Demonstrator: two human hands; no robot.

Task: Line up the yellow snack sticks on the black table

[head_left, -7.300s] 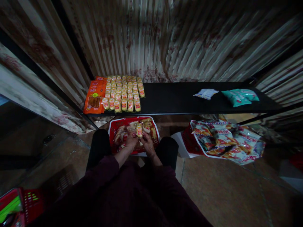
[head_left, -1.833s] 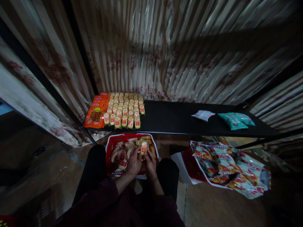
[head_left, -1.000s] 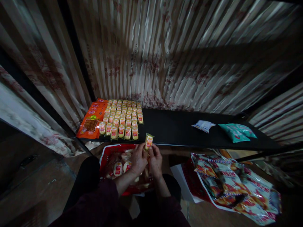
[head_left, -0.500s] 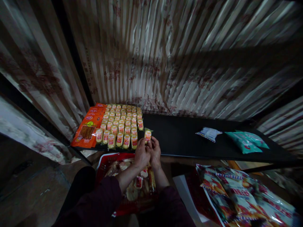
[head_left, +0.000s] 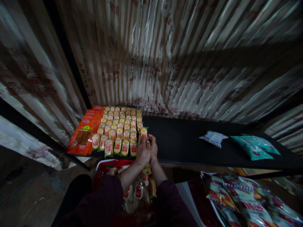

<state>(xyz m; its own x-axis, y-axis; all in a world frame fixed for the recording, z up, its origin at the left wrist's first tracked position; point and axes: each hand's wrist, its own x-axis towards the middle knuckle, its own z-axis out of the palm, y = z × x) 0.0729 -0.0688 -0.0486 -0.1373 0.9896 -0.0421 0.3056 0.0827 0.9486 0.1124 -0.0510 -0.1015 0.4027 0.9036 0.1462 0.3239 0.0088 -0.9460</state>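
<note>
A small wrapped snack cake (head_left: 144, 131) with a yellow, red and white label is between the fingertips of both my hands, at the right end of the rows on the shelf. My left hand (head_left: 143, 151) grips its near side, fingers pointing forward. Pressed close beside it, my right hand (head_left: 153, 147) has curled fingers at the cake's right edge. Matching wrapped cakes (head_left: 117, 145) stand in tight rows just left of my hands. Below my forearms, a red basket (head_left: 100, 168) holds more wrapped snacks (head_left: 139, 190), partly hidden by my arms.
Orange snack bags (head_left: 82, 137) overlap at the black shelf's (head_left: 175, 138) left end. Farther right lie a white-and-blue packet (head_left: 215, 138) and teal packets (head_left: 254, 146). Large snack bags (head_left: 246, 195) fill a container at lower right. Patterned curtain (head_left: 151, 56) hangs behind the shelf.
My hands have moved the cake forward and slightly left, bringing it up against the rows. The view has shifted a little.
</note>
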